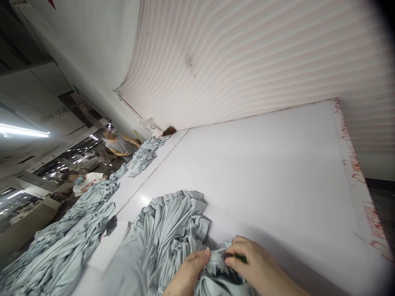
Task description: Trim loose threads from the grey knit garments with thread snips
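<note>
My left hand pinches the gathered edge of a pale grey-green garment at the bottom of the view, its thumb lying along the fabric. Just to the right, my right hand is closed on a small dark tool, green and dark red where it shows between the fingers; its exact kind is mostly hidden. The tips of my right hand's fingers touch the same edge of cloth. A bunched heap of similar cloth lies against the left hand's side, in loose folds on the table.
The white table runs to a striped curtain-like sheet. More grey-green piles lie leftward, near white paper and a small dark object. Two people, one in a grey top, are beyond the table's left edge.
</note>
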`<state>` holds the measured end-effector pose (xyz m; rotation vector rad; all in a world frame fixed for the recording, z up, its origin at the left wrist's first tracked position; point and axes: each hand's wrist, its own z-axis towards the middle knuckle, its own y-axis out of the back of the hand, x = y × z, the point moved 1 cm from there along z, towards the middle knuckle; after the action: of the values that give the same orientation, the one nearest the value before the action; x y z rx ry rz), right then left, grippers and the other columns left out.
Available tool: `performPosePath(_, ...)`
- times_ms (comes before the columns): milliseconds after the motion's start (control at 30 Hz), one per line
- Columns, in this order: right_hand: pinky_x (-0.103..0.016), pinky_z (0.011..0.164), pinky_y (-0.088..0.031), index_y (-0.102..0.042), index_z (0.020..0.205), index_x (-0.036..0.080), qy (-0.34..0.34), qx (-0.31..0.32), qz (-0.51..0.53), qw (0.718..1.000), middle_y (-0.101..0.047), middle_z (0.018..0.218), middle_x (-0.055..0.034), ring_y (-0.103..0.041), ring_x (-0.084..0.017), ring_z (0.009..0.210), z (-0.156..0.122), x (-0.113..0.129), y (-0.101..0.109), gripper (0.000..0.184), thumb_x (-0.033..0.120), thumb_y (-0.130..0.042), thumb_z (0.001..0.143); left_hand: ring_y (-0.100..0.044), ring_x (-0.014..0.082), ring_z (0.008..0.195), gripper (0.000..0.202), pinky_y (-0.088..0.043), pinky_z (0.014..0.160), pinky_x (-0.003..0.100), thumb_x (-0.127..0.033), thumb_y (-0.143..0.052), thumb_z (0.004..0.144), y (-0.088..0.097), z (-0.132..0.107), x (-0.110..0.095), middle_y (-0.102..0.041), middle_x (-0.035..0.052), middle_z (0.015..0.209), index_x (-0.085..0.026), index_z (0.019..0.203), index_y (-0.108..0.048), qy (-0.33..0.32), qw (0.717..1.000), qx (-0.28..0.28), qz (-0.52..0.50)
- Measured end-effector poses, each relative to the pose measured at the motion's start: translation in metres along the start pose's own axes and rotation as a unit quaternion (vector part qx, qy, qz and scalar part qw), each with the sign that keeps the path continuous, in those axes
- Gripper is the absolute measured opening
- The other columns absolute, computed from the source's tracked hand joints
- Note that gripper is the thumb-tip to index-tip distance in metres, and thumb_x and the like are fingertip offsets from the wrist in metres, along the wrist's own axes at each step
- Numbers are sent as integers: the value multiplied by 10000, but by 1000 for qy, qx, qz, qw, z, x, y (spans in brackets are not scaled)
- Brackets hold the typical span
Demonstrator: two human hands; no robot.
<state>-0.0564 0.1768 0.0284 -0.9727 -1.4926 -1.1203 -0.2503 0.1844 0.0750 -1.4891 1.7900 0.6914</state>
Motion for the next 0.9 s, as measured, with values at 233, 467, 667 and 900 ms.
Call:
performPosePath(233,-236,573,-370,-643,742,184,-30,72,231,970,-522,641,31,-493,-147,637,-6,6,2,357,515,-562,847,-592,282,1054,257,-430,933,363,-232,-675,700,-34,11,8,-687,82,1059,-196,951,-714,-168,885,-66,429)
performPosePath(467,-278,711,-392,-472,749,242,-31,-95,91,991,-586,811,10,-541,-199,780,24,-45,-26,148,249,-607,690,-334,125,577,107,-298,597,247,-319,-520,773,-4,2,-2,-327,-72,626,-234,817,-473,-151,953,-68,254)
performPosePath(667,-238,639,-393,-422,788,246,20,-30,131,991,-479,727,54,-482,-144,675,27,-38,-25,83,265,-462,858,-359,134,549,395,-309,581,250,-222,-565,622,0,-16,-15,-397,-70,583,-263,1014,-587,-63,959,-72,266)
performPosePath(900,-222,666,-388,-401,855,254,89,24,149,984,-426,789,62,-433,-129,717,-2,-12,-3,163,353,-388,983,-611,295,1053,502,-433,941,365,-653,-448,822,1,-12,-11,-704,80,1040,-221,937,-678,-104,923,-121,350)
